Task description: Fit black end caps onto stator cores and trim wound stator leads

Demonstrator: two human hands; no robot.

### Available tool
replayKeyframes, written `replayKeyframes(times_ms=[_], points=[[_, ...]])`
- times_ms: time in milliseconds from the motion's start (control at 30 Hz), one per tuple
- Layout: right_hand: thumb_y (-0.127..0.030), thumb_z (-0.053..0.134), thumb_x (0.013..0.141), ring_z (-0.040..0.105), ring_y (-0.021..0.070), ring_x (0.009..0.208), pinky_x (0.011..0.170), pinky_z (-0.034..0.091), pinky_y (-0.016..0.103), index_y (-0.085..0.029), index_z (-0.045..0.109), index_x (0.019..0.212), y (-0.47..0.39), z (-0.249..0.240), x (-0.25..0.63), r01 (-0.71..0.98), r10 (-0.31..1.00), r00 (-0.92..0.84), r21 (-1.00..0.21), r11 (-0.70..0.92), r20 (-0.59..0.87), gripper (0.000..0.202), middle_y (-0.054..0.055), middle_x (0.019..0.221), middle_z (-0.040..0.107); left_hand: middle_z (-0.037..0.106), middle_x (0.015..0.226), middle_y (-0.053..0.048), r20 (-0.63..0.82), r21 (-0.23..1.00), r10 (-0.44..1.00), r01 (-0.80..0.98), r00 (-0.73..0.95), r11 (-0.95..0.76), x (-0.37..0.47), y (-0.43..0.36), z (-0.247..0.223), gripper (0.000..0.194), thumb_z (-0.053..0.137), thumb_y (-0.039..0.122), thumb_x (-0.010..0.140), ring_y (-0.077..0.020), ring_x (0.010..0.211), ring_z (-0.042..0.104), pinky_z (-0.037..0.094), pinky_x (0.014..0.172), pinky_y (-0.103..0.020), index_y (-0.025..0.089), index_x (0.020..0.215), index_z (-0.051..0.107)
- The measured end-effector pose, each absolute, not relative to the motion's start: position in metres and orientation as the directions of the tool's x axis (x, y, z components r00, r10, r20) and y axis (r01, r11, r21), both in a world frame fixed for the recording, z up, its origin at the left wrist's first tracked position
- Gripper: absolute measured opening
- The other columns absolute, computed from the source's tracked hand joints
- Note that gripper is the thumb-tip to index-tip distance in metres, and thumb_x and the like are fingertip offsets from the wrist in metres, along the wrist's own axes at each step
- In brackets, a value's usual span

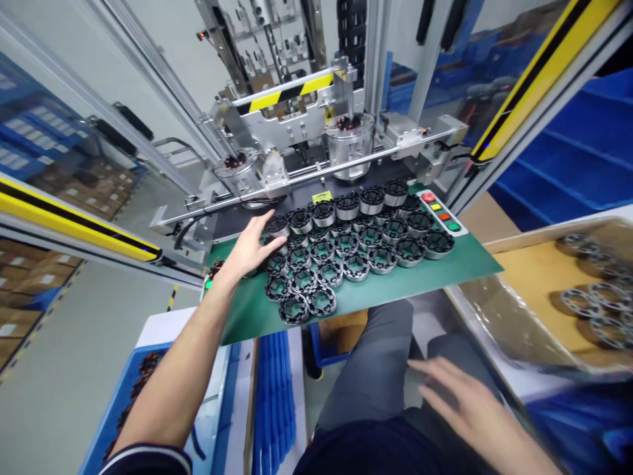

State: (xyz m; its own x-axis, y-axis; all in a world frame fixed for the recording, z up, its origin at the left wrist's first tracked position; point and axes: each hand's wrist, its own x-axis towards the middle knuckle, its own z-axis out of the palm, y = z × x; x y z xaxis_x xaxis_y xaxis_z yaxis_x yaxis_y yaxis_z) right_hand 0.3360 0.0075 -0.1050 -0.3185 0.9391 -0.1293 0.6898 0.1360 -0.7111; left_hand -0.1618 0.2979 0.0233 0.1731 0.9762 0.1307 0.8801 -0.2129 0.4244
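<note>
Several ring-shaped stator cores (pixel 356 265), silver outside with black inner slots, stand in close rows on the green work surface (pixel 405 280). The back row looks stacked on others. My left hand (pixel 252 247) reaches to the left end of that row, with its thumb and fingers on either side of the end stator core (pixel 277 225). Low on the right, over my lap, my right hand (pixel 452 396) is blurred, with its fingers stretched out and nothing in them.
Behind the rows stands a machine with two metal fixtures (pixel 349 145) holding wound parts. A button panel (pixel 442 212) sits at the right. Yellow posts (pixel 539 86) flank both sides. A carton of metal rings (pixel 601 297) lies right; a blue tray (pixel 126 382) lies lower left.
</note>
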Motion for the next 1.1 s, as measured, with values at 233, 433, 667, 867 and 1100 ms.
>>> replayKeyframes(times_ms=[233,433,667,867,1100], points=[[-0.052,0.061,0.121,0.083,0.0334,0.125,0.116,0.067,0.051,-0.028,0.083,0.137,0.122,-0.030,0.379,0.834,0.948,0.071,-0.539,0.114,0.310,0.037,0.013,0.134,0.084,0.055,0.187,-0.031,0.161,0.381,0.977,0.904,0.140,-0.193,-0.157,0.295,0.019,0.130,0.063,0.095,0.096,-0.0535,0.173,0.055,0.039,0.149,-0.072,0.008,0.189,0.036],[-0.045,0.045,0.120,0.071,0.0385,0.139,0.125,0.061,0.060,-0.023,0.068,0.169,0.210,-0.058,0.387,0.897,0.938,0.177,-0.442,-0.029,0.298,0.059,0.020,0.151,0.073,0.066,0.173,0.031,0.471,0.384,0.876,0.870,0.104,-0.310,-0.119,0.186,0.065,0.075,0.075,0.073,0.100,-0.0429,0.153,0.073,0.057,0.136,-0.078,0.088,0.168,0.048],[-0.050,0.043,0.117,0.075,0.0353,0.110,0.098,0.068,0.052,-0.031,0.065,0.176,0.219,-0.055,0.393,0.927,0.976,0.137,-0.368,-0.067,0.168,0.065,0.016,0.136,0.073,0.094,0.116,-0.004,0.106,0.770,0.815,0.471,0.569,-0.429,0.017,-0.002,-0.100,0.045,0.090,0.051,0.097,-0.0299,0.099,0.092,0.077,0.078,-0.048,0.048,0.141,0.082],[-0.045,0.045,0.114,0.075,0.0404,0.115,0.105,0.067,0.060,-0.025,0.066,0.172,0.239,-0.045,0.396,0.914,0.991,0.090,-0.404,-0.041,0.103,0.065,0.018,0.126,0.074,0.093,0.098,0.006,-0.155,0.697,0.176,0.234,0.972,-0.678,0.117,-0.063,-0.213,0.023,0.095,0.053,0.103,-0.0155,0.086,0.087,0.058,0.062,-0.035,0.037,0.104,0.079],[-0.041,0.054,0.118,0.067,0.0417,0.156,0.137,0.055,0.067,-0.020,0.045,0.186,0.142,-0.014,0.408,0.874,0.989,0.000,-0.480,0.072,0.147,0.072,0.024,0.169,0.067,0.094,0.127,0.000,-0.037,0.730,0.202,0.165,0.979,-0.663,0.132,-0.010,-0.132,0.047,0.078,0.075,0.111,-0.0247,0.113,0.089,0.066,0.093,-0.046,0.039,0.140,0.082]])
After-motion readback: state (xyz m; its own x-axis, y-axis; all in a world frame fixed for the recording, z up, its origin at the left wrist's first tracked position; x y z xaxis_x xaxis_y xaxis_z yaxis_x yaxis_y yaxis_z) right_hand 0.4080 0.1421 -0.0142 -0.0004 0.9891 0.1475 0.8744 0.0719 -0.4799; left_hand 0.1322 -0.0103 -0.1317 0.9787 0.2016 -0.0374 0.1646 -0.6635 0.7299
